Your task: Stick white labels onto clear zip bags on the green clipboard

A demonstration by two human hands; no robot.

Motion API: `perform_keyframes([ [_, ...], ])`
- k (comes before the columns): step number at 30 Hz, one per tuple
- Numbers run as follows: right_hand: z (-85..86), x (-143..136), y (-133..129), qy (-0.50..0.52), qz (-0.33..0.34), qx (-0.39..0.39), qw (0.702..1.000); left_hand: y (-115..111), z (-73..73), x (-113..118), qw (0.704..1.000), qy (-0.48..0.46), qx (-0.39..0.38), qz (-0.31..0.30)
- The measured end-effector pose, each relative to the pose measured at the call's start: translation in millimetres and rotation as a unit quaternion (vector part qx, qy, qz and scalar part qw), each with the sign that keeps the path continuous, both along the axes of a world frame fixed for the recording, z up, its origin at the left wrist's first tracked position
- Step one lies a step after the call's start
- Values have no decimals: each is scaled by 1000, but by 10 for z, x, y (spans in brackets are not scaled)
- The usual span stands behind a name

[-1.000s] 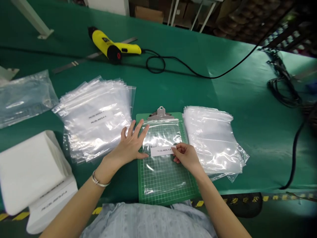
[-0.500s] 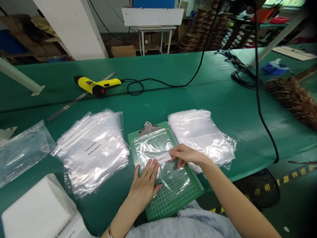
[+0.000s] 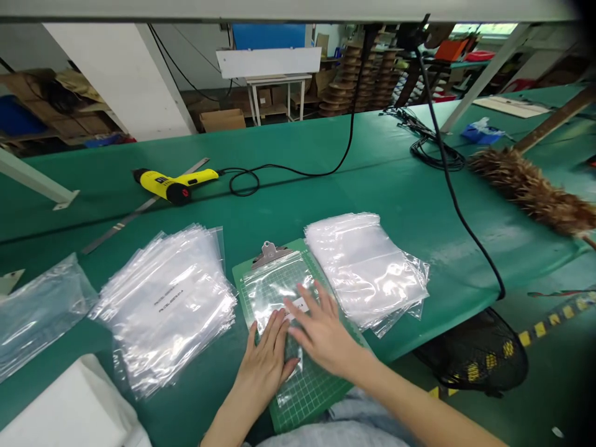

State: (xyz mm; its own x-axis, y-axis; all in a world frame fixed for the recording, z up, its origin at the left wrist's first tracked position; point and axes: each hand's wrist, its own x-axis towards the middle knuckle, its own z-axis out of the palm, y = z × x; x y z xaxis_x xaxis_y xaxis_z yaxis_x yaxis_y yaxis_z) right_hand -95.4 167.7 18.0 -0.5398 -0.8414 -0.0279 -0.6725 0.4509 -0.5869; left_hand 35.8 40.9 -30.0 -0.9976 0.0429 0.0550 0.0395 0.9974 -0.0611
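Observation:
A clear plastic bag point(image 3: 270, 288) with a white label point(image 3: 300, 305) lies clipped on a green gridded clipboard point(image 3: 316, 391) in front of me. My left hand point(image 3: 265, 363) lies flat on the bag's lower left part, fingers together. My right hand point(image 3: 321, 332) rests flat across the bag, fingers spread, partly covering the label. Neither hand grips anything.
A stack of labelled clear bags point(image 3: 172, 307) sits left of the clipboard, a plain stack point(image 3: 363, 267) to its right. A yellow heat gun point(image 3: 170, 183) with a black cord point(image 3: 298, 171) lies farther back. A feather duster point(image 3: 531, 186) is at right, white foam point(image 3: 69, 410) at lower left.
My right hand let go of the label's edge and now lies flat over the bag. The left hand slid slightly. The view tilted up, showing more of the room.

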Motion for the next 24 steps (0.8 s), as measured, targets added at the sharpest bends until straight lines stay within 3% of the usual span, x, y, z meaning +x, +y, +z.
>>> perform_keyframes([
  [3, -252, 201, 45, 170, 13, 51, 984, -2, 8, 3, 1000, -6, 5, 2],
  [7, -410, 34, 211, 228, -50, 90, 968, -7, 25, 13, 999, -26, 25, 9],
  [12, -437, -143, 295, 263, -50, 82, 960, -24, 176, -12, 995, -65, 66, 19],
  [17, -364, 14, 198, 288, -10, 84, 954, -22, 385, -155, 987, -78, 126, 55],
  [20, -342, 93, 183, 285, 52, 82, 954, 66, 311, -165, 988, -83, 108, 75],
  [24, -417, 55, 251, 290, 25, 88, 952, 162, 224, -87, 982, -123, 116, 87],
])
